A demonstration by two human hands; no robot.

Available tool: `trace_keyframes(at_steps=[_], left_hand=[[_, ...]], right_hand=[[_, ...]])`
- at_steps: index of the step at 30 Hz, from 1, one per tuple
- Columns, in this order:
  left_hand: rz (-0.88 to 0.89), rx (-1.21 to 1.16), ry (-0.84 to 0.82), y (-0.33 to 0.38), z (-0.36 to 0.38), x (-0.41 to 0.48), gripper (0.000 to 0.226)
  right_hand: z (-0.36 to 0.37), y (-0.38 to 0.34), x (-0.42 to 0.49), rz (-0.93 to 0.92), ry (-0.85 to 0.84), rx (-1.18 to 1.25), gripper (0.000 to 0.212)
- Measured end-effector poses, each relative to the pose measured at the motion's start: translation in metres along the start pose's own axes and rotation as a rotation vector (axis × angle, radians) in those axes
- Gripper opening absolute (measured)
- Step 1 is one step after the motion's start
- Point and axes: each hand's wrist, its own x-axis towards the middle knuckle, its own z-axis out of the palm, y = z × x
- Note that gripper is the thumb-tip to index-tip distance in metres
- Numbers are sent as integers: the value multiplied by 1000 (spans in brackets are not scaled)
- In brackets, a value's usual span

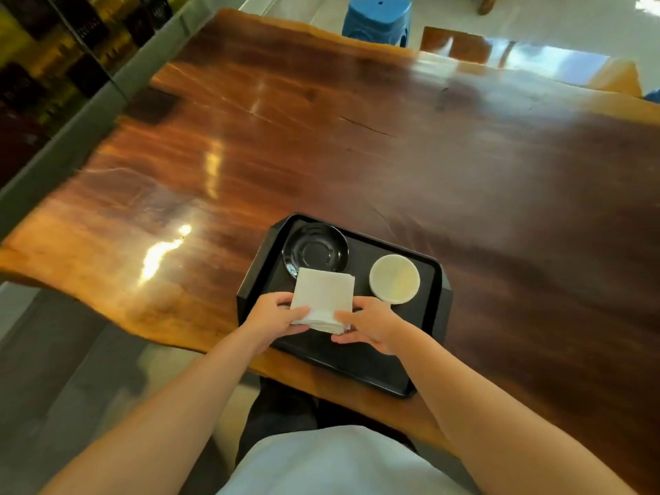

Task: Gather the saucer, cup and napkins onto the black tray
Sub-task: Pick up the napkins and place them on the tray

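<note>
Glossy reddish-brown wooden tabletop (321, 144), black rectangular plastic tray (360, 362) at its near edge. On tray: black glossy round saucer (315, 250) far-left, white round cup (394, 278) far-right. Stack of white folded paper napkins (321, 296) over tray's near-left, far corner overlapping saucer. Left hand (273, 316) and right hand (368, 325) pinch its near corners from either side, equally close. Likely next: lower straight down, let go.

Bare table (321, 137) all around, tray (421, 351) near-right corner free, saucer (315, 250), cup (394, 278) behind
</note>
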Motion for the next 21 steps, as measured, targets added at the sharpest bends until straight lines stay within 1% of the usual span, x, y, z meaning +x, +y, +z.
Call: trace_keyframes(at_steps=[3,6,8,10,12,15,18,21], left_hand=[[-58,22,17,-17,-14,-3,21],[-95,71,38,-31,-21,-1,26],[-113,82,29,-39,-25,3,23],[-124,106,24,-44,-29,8,23],[-140,142,26,-50,-32,11,20],[-135,193,34,-61,-37,18,23],[-111,277,85,-66,-41,26,31],[-73,400,139,-66,-45,33,32]], right_hand=[[18,9,4,64,-46,-69,48],[29,17,9,121,-84,-104,59],[33,22,14,155,-78,-135,65],[37,28,20,161,-46,-276,67],[42,32,23,171,-3,-416,64],[49,40,30,183,43,-419,56],[55,42,35,169,76,-437,47],[60,44,41,149,119,-498,42]])
